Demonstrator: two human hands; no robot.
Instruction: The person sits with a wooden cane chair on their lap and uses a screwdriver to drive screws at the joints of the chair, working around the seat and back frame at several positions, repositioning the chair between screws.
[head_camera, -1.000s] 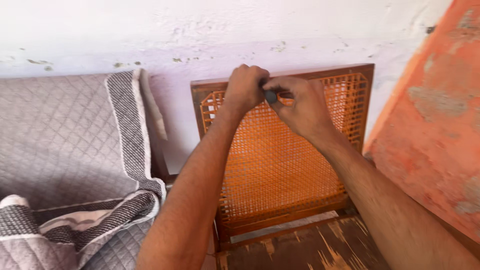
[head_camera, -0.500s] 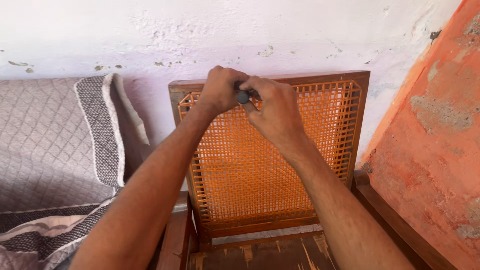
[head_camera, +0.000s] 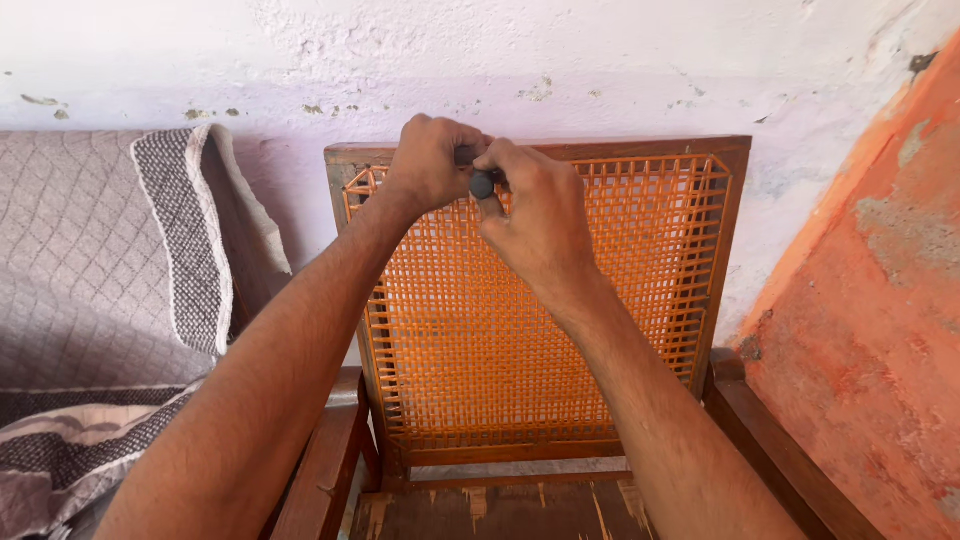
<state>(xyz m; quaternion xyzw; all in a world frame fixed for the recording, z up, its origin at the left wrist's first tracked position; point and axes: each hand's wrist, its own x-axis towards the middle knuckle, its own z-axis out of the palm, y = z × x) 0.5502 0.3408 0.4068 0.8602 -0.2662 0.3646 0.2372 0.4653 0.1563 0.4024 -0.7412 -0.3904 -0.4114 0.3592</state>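
A wooden chair back (head_camera: 735, 250) is seen from above, stood against a flaking white wall (head_camera: 620, 60). Its frame is filled with an orange woven cane panel (head_camera: 480, 350), laced in an open square mesh.

Both hands are raised to the top rail of the frame. A small dark-handled tool (head_camera: 483, 183) is gripped by the right hand (head_camera: 535, 215); only its rounded dark end is seen, and the working tip is hidden between the two hands, so its kind cannot be told. The right hand's fingers are curled closed around the handle. The left hand (head_camera: 432, 165) is closed into a loose fist just beside it, touching the right hand and pressed at the top edge of the weave (what it pinches, if anything, cannot be seen).

The step in hand is judged to be work on the strands at the top edge of the panel. It is best done with the tool kept low and steady against the rail, the strand held taut by the other hand, and neighbouring strands left undisturbed.

A grey quilted cushion (head_camera: 90, 260) with a knitted border is seen at left, and a rough orange surface (head_camera: 880, 350) at right.
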